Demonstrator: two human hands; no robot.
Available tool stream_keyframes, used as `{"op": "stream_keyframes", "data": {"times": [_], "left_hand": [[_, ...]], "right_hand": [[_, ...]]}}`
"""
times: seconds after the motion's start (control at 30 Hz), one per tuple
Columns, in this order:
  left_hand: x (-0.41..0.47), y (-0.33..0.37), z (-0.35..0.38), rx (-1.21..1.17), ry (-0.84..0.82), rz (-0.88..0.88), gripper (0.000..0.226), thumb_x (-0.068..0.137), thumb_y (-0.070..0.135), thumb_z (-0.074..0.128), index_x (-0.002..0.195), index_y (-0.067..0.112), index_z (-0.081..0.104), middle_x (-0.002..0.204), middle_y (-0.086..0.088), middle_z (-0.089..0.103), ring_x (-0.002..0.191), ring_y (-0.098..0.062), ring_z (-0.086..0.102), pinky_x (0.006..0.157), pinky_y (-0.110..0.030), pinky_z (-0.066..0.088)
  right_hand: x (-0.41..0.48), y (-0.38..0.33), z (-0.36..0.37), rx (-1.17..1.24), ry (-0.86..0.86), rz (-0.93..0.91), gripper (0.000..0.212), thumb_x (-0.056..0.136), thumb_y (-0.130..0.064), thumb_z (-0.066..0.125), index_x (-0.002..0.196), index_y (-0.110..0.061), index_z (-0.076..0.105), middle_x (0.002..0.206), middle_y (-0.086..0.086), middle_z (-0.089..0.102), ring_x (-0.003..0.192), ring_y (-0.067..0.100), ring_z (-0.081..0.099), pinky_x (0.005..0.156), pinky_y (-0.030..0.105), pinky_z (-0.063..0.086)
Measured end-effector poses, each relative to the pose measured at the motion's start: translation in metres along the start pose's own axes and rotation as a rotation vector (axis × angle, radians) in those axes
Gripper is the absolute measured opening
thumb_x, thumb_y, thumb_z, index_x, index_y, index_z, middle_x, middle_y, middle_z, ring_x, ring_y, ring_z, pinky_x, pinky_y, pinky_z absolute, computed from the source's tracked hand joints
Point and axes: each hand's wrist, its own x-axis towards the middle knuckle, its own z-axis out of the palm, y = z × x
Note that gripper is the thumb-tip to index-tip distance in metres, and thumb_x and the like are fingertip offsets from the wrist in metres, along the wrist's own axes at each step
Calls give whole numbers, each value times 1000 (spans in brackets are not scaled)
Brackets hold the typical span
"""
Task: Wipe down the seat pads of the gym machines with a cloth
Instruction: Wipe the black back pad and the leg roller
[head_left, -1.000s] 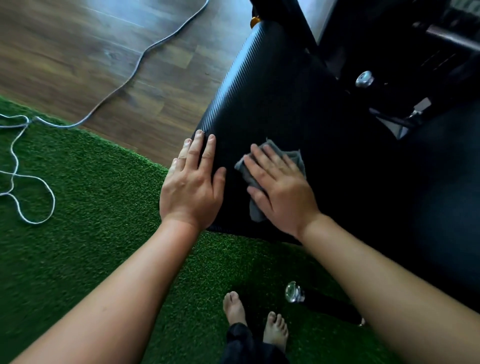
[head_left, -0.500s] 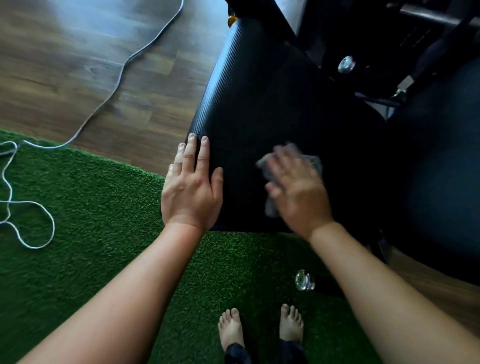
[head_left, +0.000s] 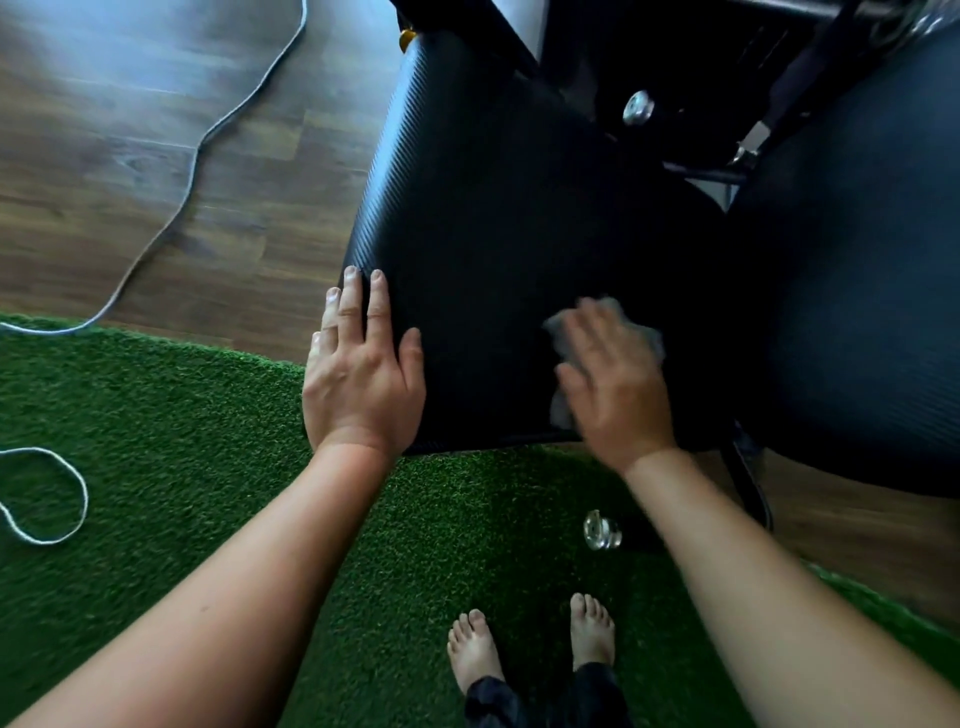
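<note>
The left hand (head_left: 363, 374) lies flat, fingers straight and close together, on the near left corner of the black seat pad (head_left: 493, 208); it holds nothing. The right hand (head_left: 618, 395), blurred, presses the grey cloth (head_left: 561, 410) onto the near right part of the same pad with extended fingers. Cloth edges show beyond the fingertips and beside the thumb.

A second black pad (head_left: 857, 286) stands just to the right. Black frame members and a chrome knob (head_left: 638, 108) sit behind the seat pad. Below its front edge, another chrome knob (head_left: 601, 530) projects over green artificial turf (head_left: 156, 441), near two bare feet (head_left: 475, 649). A grey cable (head_left: 208, 135) crosses the wooden floor (head_left: 104, 208) on the left.
</note>
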Motion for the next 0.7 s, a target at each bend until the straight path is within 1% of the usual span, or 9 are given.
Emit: {"op": "stream_keyframes", "data": {"times": [0.1, 0.17, 0.23, 0.33, 0.43, 0.47, 0.53, 0.6, 0.7], "left_hand": [[0, 0, 0, -2, 2, -2, 65, 105, 48, 31, 163, 19, 23, 170, -8, 19, 155, -32, 23, 122, -51, 28], [0, 0, 0, -6, -4, -7, 64, 105, 47, 34, 163, 20, 23, 170, -8, 19, 155, -32, 23, 122, -51, 29], [0, 1, 0, -9, -10, -12, 64, 105, 47, 35, 163, 20, 23, 170, -8, 19, 155, -31, 22, 122, -51, 29], [0, 1, -1, -11, -13, -13, 64, 106, 46, 36, 163, 20, 22, 171, -7, 18, 155, -31, 22, 123, -51, 28], [-1, 1, -1, -13, -9, -13, 64, 106, 46, 37, 163, 20, 23, 171, -6, 18, 156, -31, 21, 123, -51, 27], [-1, 1, -1, -11, -10, -12, 64, 106, 46, 36, 163, 20, 23, 171, -6, 17, 156, -30, 20, 124, -50, 26], [-1, 0, 0, -14, -11, -14, 64, 106, 47, 36, 163, 21, 22, 171, -6, 17, 156, -29, 19, 124, -50, 25], [0, 0, 0, -13, -6, -10, 64, 106, 46, 36, 163, 20, 22, 171, -6, 17, 156, -30, 19, 124, -49, 24], [0, 0, 2, -16, -5, -13, 64, 106, 46, 36, 163, 20, 22, 171, -6, 17, 156, -30, 19, 124, -50, 25]], "right_hand": [[-4, 44, -8, -4, 14, 456, 68, 101, -51, 23, 157, -14, 36, 164, 13, 33, 153, 32, 26, 122, 52, 24], [3, 23, -5, -39, 31, 626, 68, 100, -50, 25, 158, -15, 32, 166, 12, 29, 154, 31, 23, 123, 52, 22], [8, -18, -2, -30, 54, 549, 66, 101, -48, 30, 157, -15, 35, 165, 12, 31, 153, 31, 25, 122, 52, 23], [-4, -65, 5, 4, 5, 199, 62, 103, -46, 32, 158, -18, 34, 166, 7, 29, 156, 25, 20, 126, 47, 16], [-6, -37, 1, 106, -51, -43, 57, 105, -41, 38, 156, -16, 38, 165, 7, 31, 156, 24, 20, 127, 47, 17], [0, -16, 0, 105, -46, -47, 56, 105, -40, 38, 155, -15, 40, 164, 8, 33, 155, 26, 23, 125, 50, 21], [23, 27, -4, 94, -32, 99, 60, 105, -45, 32, 156, -14, 38, 164, 10, 33, 155, 28, 23, 124, 52, 22], [49, 51, -8, 93, -49, 279, 66, 103, -52, 25, 158, -17, 33, 166, 8, 28, 156, 26, 18, 126, 47, 17], [44, 48, -7, 63, -47, 365, 64, 105, -49, 29, 160, -18, 28, 168, 6, 24, 157, 24, 14, 127, 40, 12]]}}
